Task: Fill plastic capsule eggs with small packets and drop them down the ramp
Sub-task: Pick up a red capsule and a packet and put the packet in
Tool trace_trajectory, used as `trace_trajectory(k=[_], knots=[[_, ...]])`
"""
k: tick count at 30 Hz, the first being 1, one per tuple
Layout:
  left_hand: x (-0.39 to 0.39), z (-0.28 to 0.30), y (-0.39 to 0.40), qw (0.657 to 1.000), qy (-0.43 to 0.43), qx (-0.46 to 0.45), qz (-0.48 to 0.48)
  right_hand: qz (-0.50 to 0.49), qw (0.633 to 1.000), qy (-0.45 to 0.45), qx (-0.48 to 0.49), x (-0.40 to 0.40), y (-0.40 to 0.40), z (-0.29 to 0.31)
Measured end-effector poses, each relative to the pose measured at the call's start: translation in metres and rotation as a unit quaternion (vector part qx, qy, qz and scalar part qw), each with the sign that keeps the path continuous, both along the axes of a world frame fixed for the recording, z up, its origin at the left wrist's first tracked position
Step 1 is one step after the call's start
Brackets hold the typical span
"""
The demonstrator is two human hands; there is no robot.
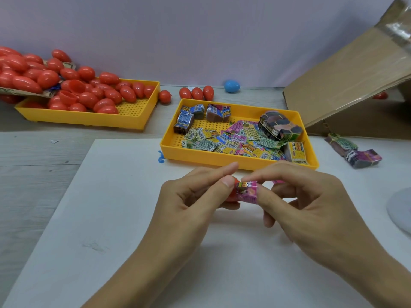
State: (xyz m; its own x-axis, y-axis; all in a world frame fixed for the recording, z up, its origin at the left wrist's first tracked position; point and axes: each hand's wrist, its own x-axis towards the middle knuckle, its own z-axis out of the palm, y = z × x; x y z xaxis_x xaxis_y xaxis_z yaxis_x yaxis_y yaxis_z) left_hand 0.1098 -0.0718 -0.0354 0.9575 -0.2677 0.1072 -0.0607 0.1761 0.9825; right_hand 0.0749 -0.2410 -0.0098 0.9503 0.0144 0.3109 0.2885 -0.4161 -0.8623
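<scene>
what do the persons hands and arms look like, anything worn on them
Both are bare. The left hand and right hand show no gloves, rings, watch or bands, and no sleeve covers either forearm up to the bottom edge of the picture. The nails that show are short and unpainted. No marks, tape or cables appear on either arm.

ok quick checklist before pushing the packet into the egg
1. Egg half held by left hand: ok.
2. Packet pinched by right hand: ok.
3. Packet at the egg's opening: ok, touching it.
4. Packet folded small enough to fit: cannot tell.
5. Other egg half within reach: cannot tell, hidden.
6. Ramp mouth free: ok.
</scene>
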Motion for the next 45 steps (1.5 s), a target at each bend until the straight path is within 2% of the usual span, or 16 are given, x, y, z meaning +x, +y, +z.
trace_trajectory(k=[4,8,12,17,24,26,29,31,37,45], knots=[[0.0,0.0,0.0,1.0,0.011,-0.003,-0.007,-0.01,1.0,0.004,-0.028,0.0,-0.001,0.0],[-0.001,0.0,0.001,1.0,-0.008,0.024,-0.006,-0.014,0.999,0.004,-0.037,-0.001,-0.003,0.0],[-0.001,0.0,0.001,1.0,-0.02,0.008,0.003,-0.014,0.999,0.015,-0.039,-0.002,-0.002,0.003],[0.001,0.0,0.001,0.999,-0.018,-0.024,0.025,-0.009,0.996,0.077,0.053,0.0,-0.004,0.005],[-0.003,0.001,-0.002,0.997,-0.051,-0.049,0.045,-0.003,0.986,0.128,0.107,0.002,-0.005,0.01],[-0.003,0.0,-0.002,0.995,-0.064,-0.048,0.054,0.016,0.971,0.167,0.171,0.004,-0.007,0.01],[-0.004,0.0,-0.002,0.992,-0.1,-0.028,0.07,0.057,0.915,0.28,0.286,0.009,-0.009,0.013],[-0.006,-0.001,-0.003,0.99,-0.125,-0.007,0.07,0.071,0.895,0.316,0.305,0.009,-0.009,0.013],[-0.011,-0.007,-0.006,0.976,-0.202,0.047,0.061,0.087,0.871,0.35,0.333,0.007,-0.006,0.007],[-0.01,-0.007,-0.006,0.976,-0.204,0.07,0.016,0.073,0.821,0.383,0.416,0.006,-0.004,0.006]])
